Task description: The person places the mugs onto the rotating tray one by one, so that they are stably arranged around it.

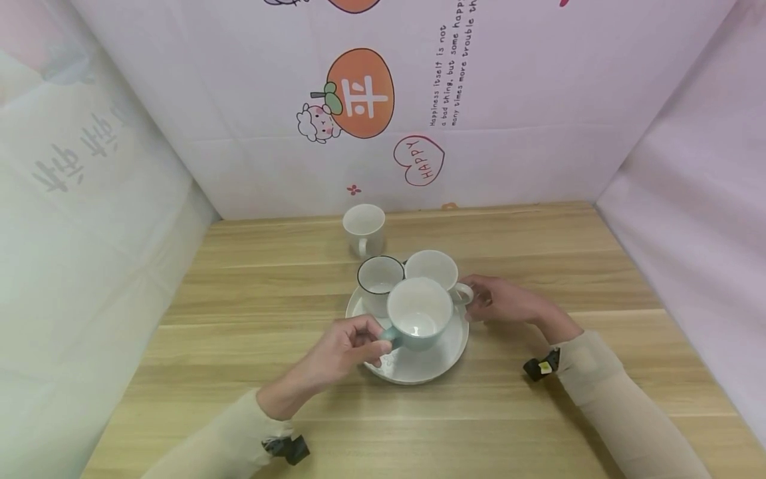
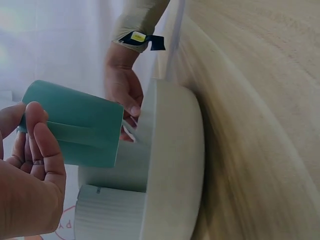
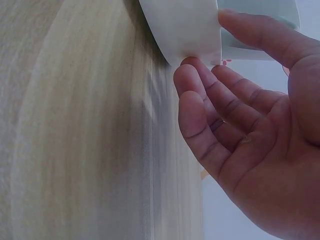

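Observation:
My left hand [image 1: 344,352] pinches the handle of a teal mug [image 2: 75,130] with a white inside, holding it over the white plate [image 1: 439,362] with the raised rim. Under and behind that mug, a white mug [image 1: 429,266] and a dark-rimmed white mug [image 1: 374,303] stand on the plate. At the plate's right edge is my right hand [image 1: 503,299], near the white mug's handle [image 1: 463,294]. Its thumb touches the plate's rim [image 3: 195,30] in the right wrist view, and the loosely bent fingers lie by the outer wall, palm unfolded.
Another white mug [image 1: 364,229] stands on the wooden table [image 1: 257,286] behind the plate, its handle facing forward. A printed cloth [image 1: 509,133] hangs along the table's far edge, with more cloth at both sides.

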Tool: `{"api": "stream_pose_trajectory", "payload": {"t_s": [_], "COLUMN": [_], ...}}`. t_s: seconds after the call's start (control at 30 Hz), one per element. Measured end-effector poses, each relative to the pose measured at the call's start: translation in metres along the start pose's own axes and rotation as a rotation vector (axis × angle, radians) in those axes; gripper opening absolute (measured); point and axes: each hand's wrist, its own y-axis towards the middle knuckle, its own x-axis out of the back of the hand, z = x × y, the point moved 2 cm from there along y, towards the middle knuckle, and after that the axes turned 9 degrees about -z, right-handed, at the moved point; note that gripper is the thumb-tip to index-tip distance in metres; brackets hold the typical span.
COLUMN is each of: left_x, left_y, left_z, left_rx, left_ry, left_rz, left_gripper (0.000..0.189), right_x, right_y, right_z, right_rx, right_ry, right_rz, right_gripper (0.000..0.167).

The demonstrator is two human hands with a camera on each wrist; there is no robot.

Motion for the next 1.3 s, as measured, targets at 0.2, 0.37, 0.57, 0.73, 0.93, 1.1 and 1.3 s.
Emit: {"api": "stream_pose_trajectory", "payload": {"t_s": [0.2, 0.37, 0.57, 0.73, 0.93, 1.1, 1.3], "left_x": [-0.006, -0.009, -0.011, -0.011, -0.011, -0.012, -0.013], "left_y": [0.004, 0.007, 0.009, 0.011, 0.013, 0.013, 0.013], "left_z": [0.011, 0.019, 0.025, 0.03, 0.036, 0.039, 0.041], "left_rx": [-0.011, -0.007, 0.013, 0.015, 0.019, 0.034, 0.066], "left_ry": [-0.021, -0.017, -0.032, -0.037, -0.024, -0.011, -0.017], "left_rz": [0.027, 0.03, 0.036, 0.045, 0.052, 0.05, 0.052], "left_gripper": [0.02, 0.02, 0.021, 0.021, 0.021, 0.02, 0.02], "right_x": [0.001, 0.001, 0.001, 0.001, 0.0, 0.0, 0.0], "right_y": [0.0, 0.0, 0.001, 0.001, 0.0, 0.0, 0.0], "right_z": [-0.001, -0.002, -0.001, -0.002, -0.002, -0.002, -0.002], "right_rx": [-0.003, -0.008, 0.0, 0.002, -0.003, -0.001, 0.0], "right_ry": [-0.015, -0.006, -0.007, -0.001, 0.012, 0.007, 0.008], "right_rz": [-0.009, -0.009, -0.005, -0.005, -0.002, -0.005, -0.011], "right_gripper": [0.06, 0.061, 0.061, 0.061, 0.061, 0.06, 0.058]}}
